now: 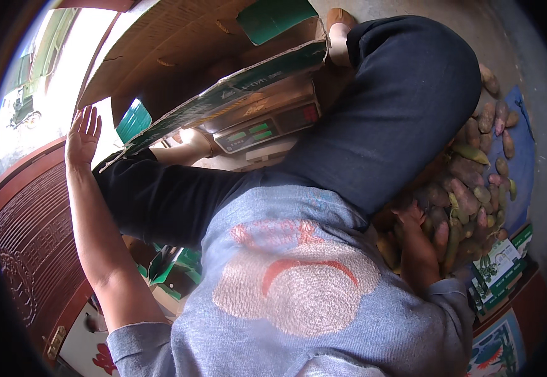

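Two hands are in the frame. The left hand (83,141), at the upper left, is wide and holds nothing, its fingers pointing up; it is beside the left end of the box (235,91), but I cannot tell if it touches it. The right hand (410,213), right of the middle, is low among the tubers (465,195); its fingers are partly hidden, so I cannot tell if it holds one. The tubers, brown, pink and greenish, lie heaped at the right, some on a blue sheet (525,157). The box stands open at the upper middle, and a scale (264,132) shows just below its edge. A carved door (41,220) fills the left side.
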Available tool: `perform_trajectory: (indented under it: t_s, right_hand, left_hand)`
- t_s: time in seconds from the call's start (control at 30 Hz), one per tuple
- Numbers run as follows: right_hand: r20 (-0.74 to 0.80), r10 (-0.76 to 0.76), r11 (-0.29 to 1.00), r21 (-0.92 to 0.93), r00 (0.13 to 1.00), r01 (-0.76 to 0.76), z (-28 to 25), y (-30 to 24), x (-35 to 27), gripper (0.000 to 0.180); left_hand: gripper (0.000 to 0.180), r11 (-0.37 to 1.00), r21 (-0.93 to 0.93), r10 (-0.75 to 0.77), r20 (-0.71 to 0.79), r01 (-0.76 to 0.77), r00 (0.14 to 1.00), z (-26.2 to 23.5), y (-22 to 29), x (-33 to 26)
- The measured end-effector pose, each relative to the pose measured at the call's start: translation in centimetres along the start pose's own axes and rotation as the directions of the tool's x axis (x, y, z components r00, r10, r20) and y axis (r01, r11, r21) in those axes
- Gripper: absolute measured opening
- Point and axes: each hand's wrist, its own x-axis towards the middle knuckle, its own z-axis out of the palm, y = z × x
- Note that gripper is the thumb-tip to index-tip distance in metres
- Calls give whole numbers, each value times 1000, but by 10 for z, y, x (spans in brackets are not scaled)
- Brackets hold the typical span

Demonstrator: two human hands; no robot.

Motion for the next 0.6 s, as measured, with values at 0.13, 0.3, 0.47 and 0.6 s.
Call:
perform_trajectory:
  t_s: [0.13,0.3,0.47,0.6]
  right_hand:
    - [-178,38,907,420,983,40,2,-27,9,99]
    - [-425,9,456,807,905,374,-82,-30,50,101]
    - [-755,64,163,653,652,740,-298,-23,-46,90]
    - [-923,41,-80,378,382,922,-431,-12,-181,72]
  left_hand:
    - [41,999,7,36,100,-37,994,0,12,13]
    - [47,921,279,171,336,-271,926,43,31,-2]
    - [57,801,319,212,641,-507,738,69,57,-25]
    - [56,585,350,154,838,-731,524,89,73,-33]
